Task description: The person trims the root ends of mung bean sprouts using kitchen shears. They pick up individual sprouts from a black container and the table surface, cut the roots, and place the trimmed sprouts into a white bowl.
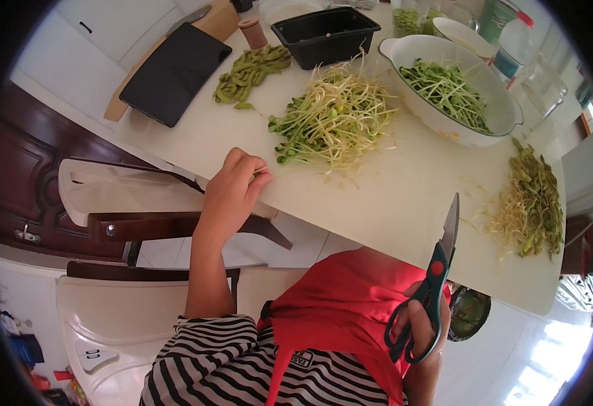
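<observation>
My left hand (233, 195) is at the table's near edge, thumb and fingertips pinched on a thin pale sprout stem (260, 170), mostly hidden by the fingers. Just beyond it lies a loose heap of sprouts (337, 116) with green leaves and long pale roots. In front of the red apron (327, 299), my right hand (418, 319) grips dark green kitchen scissors (437, 266) by the handles. Their blades look closed and point up over the table. A white oval bowl (441, 124) with two handles holds trimmed green sprouts (446, 91).
Wilted stems and root trimmings (527, 208) lie at the table's right end. Green pods (251, 73), a dark tablet (177, 73) and a black plastic tub (324, 43) stand farther back. Glass jugs and a red-capped bottle (514, 43) crowd the far right. Chairs (124, 304) are on the left.
</observation>
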A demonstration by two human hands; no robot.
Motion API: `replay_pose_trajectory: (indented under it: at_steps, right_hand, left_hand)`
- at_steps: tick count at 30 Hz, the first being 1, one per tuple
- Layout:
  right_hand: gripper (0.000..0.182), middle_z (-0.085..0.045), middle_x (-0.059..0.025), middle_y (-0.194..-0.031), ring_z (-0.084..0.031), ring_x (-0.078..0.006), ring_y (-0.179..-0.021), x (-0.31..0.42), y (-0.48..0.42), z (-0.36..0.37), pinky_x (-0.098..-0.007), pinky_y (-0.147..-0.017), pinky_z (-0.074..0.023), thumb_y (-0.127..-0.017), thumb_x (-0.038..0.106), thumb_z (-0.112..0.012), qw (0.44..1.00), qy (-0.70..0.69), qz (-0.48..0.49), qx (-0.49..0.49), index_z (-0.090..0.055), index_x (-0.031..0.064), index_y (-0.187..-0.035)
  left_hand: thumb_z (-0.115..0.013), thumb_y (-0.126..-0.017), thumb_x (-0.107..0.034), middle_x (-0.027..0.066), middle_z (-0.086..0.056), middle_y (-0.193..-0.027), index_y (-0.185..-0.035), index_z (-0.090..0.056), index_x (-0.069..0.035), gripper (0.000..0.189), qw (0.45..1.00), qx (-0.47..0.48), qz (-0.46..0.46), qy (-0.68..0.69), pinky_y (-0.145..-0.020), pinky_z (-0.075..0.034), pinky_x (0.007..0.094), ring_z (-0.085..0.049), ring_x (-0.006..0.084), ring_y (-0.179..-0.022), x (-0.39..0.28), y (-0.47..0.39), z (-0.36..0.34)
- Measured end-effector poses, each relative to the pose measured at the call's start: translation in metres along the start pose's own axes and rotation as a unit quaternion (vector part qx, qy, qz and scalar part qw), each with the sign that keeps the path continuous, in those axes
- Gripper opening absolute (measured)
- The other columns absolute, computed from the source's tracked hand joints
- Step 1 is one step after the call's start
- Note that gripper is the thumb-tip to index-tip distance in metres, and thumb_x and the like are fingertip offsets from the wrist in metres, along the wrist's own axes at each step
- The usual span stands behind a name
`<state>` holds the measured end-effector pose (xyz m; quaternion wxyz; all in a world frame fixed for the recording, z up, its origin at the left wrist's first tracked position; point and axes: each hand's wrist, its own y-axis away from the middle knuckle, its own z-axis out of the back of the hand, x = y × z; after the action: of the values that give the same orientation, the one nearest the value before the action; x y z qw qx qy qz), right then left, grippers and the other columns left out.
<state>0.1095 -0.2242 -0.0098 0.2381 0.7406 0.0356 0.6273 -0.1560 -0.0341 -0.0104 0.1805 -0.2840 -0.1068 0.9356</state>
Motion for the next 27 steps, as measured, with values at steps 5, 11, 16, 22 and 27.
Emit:
replay_pose_trajectory:
  at_steps: [5,11,16,22,27]
  right_hand:
    - [0.021,-0.055,-0.0062,-0.064,-0.055,-0.0124,-0.053,-0.007,-0.002,0.004,-0.0235,-0.049,-0.0427,-0.081,0.003,-0.049,0.999,-0.018,-0.002,0.046,-0.047,-0.0036,-0.100]
    - [0.030,-0.059,-0.0065,-0.073,-0.059,-0.0118,-0.066,-0.008,-0.004,0.000,-0.0245,-0.059,-0.0465,-0.083,0.004,-0.055,0.995,0.017,0.014,0.102,-0.044,-0.0020,-0.111]
    - [0.029,-0.053,-0.0050,-0.068,-0.051,-0.0108,-0.060,-0.011,0.003,0.011,-0.0252,-0.058,-0.0434,-0.083,0.009,-0.061,0.990,0.110,0.022,0.090,-0.049,-0.0017,-0.107]
    - [0.026,-0.052,-0.0070,-0.067,-0.051,-0.0126,-0.060,-0.011,0.000,0.014,-0.0263,-0.059,-0.0439,-0.083,0.009,-0.062,0.987,0.130,0.052,0.084,-0.051,-0.0017,-0.103]
    - [0.023,-0.053,-0.0074,-0.066,-0.050,-0.0129,-0.058,-0.008,-0.002,0.011,-0.0265,-0.057,-0.0439,-0.083,0.009,-0.062,0.987,0.141,0.062,0.051,-0.052,-0.0032,-0.100]
  left_hand:
    - [-0.055,-0.085,-0.002,0.0078,-0.045,-0.086,-0.090,-0.052,-0.002,0.006,0.996,-0.060,-0.059,0.040,-0.065,-0.040,0.0272,-0.046,0.0172,-0.071,-0.018,0.003,0.016]
    - [-0.066,-0.078,-0.002,0.0077,-0.048,-0.085,-0.089,-0.053,-0.005,0.018,0.985,-0.021,-0.141,0.092,-0.054,-0.044,0.0308,-0.053,0.0220,-0.066,-0.086,-0.010,-0.018]
    - [-0.066,-0.078,-0.005,0.0074,-0.049,-0.085,-0.089,-0.053,-0.005,0.017,0.978,-0.007,-0.201,0.053,-0.053,-0.045,0.0326,-0.055,0.0232,-0.064,-0.109,-0.021,-0.052]
    - [-0.069,-0.075,-0.004,0.0061,-0.050,-0.083,-0.088,-0.054,-0.006,0.020,0.968,0.029,-0.244,0.042,-0.050,-0.046,0.0310,-0.057,0.0207,-0.061,-0.120,-0.020,-0.062]
    - [-0.070,-0.074,-0.004,0.0055,-0.049,-0.082,-0.087,-0.054,-0.007,0.020,0.966,0.033,-0.256,0.025,-0.050,-0.045,0.0309,-0.058,0.0200,-0.062,-0.119,-0.020,-0.061]
